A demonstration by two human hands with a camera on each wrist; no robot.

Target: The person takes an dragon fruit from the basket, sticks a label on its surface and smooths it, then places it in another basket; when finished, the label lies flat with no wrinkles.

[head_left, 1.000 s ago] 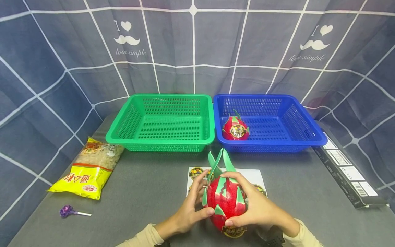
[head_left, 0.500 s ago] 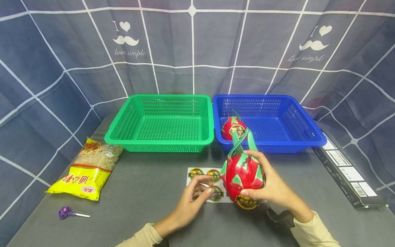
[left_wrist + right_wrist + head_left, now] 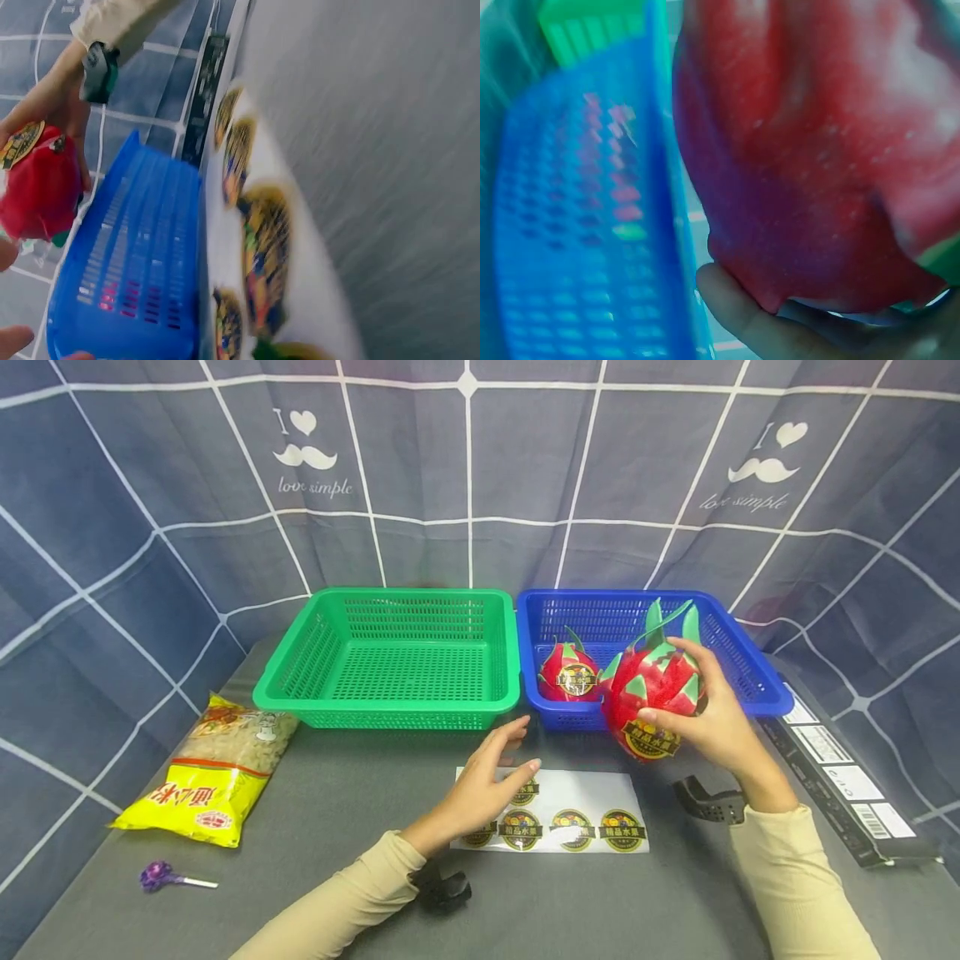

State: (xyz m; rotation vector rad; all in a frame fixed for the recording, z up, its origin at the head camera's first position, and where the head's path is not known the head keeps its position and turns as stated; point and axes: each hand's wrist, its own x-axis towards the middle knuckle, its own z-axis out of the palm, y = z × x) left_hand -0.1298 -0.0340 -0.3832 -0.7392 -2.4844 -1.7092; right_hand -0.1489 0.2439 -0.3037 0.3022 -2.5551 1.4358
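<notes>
My right hand (image 3: 716, 718) grips a red dragon fruit (image 3: 656, 689) with green leaf tips and a round gold-and-black sticker low on its side. In the head view the fruit hangs over the front rim of the blue basket (image 3: 720, 710). A second stickered dragon fruit (image 3: 567, 672) sits in that basket's left part. Above a white sticker sheet (image 3: 585, 785) hovers my left hand (image 3: 483, 781), fingers relaxed and holding nothing. Several round stickers remain visible on the sheet. In the right wrist view the held dragon fruit (image 3: 810, 165) fills most of the picture.
Left of the blue basket stands a green basket (image 3: 390, 704). A yellow bag of pasta (image 3: 217, 772) and a purple-wrapped lollipop (image 3: 168, 877) lie on the left. A long black-and-white box (image 3: 847, 777) lies along the right side. Patterned cloth (image 3: 420, 452) hangs behind.
The right hand has carried the dragon fruit up and rightward, from the sticker sheet to the blue basket. The left hand has let go of it and moved slightly forward.
</notes>
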